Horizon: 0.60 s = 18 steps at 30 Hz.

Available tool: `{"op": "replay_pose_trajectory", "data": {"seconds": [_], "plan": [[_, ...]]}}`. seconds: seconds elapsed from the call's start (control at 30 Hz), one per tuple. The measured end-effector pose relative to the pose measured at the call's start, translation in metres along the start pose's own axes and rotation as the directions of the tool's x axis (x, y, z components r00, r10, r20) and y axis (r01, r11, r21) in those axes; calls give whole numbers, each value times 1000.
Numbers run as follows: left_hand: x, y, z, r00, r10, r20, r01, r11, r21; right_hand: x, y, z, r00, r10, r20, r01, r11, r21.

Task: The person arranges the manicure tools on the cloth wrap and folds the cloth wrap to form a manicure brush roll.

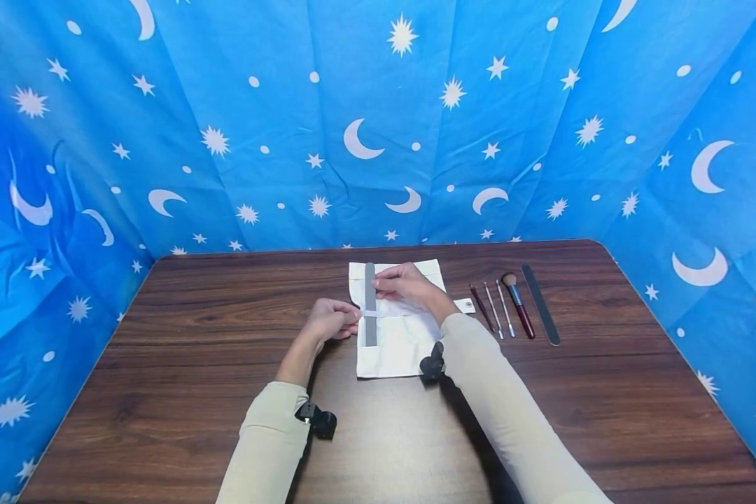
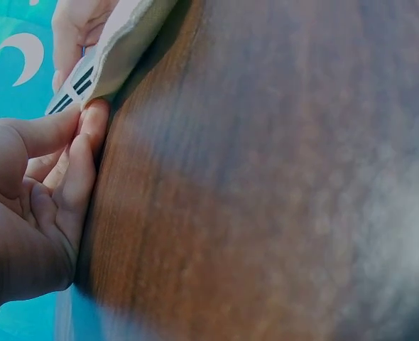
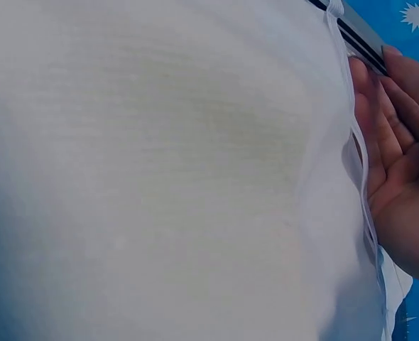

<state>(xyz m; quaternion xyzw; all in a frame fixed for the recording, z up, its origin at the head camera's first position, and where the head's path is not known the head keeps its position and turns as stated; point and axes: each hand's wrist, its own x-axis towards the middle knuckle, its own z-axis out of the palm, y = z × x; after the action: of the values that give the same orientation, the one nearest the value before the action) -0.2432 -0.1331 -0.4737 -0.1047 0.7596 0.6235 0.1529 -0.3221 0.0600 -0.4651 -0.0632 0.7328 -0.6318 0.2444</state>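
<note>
A white fabric case (image 1: 393,360) lies opened out on the table, an elastic band (image 1: 387,314) stretched across it. A grey nail file (image 1: 370,330) runs lengthwise along the case's left side, passing under the band. With thumb and fingers my right hand (image 1: 406,283) pinches the upper part of the file; the right wrist view shows this grip on the file (image 3: 366,39) beside the white fabric (image 3: 195,177). At the case's left edge my left hand (image 1: 332,320) pinches the fabric by the band, thumb against fingertips, also seen in the left wrist view.
Right of the case lie a dark red stick tool (image 1: 481,309), two thin metal tools (image 1: 494,310), a makeup brush (image 1: 519,306) and a darker nail file (image 1: 541,305). A snap tab (image 1: 465,305) sticks out from the case. Blue curtains (image 1: 378,189) stand behind the wooden table (image 1: 195,364).
</note>
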Motion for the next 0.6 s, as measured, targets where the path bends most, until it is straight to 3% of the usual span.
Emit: {"op": "replay_pose_trajectory", "data": {"seconds": [0.27,0.4,0.6], "plan": [[1,0,2,1000,-17,-17,17,1000,0,1,1,-5,992,12,122,7,987,-158],[1,0,2,999,-26,-19,26,1000,0,2,2,-6,985,27,170,3,985,-174],[1,0,4,1000,-23,-16,22,1000,-6,2,2,-8,986,29,165,0,985,-174]]}}
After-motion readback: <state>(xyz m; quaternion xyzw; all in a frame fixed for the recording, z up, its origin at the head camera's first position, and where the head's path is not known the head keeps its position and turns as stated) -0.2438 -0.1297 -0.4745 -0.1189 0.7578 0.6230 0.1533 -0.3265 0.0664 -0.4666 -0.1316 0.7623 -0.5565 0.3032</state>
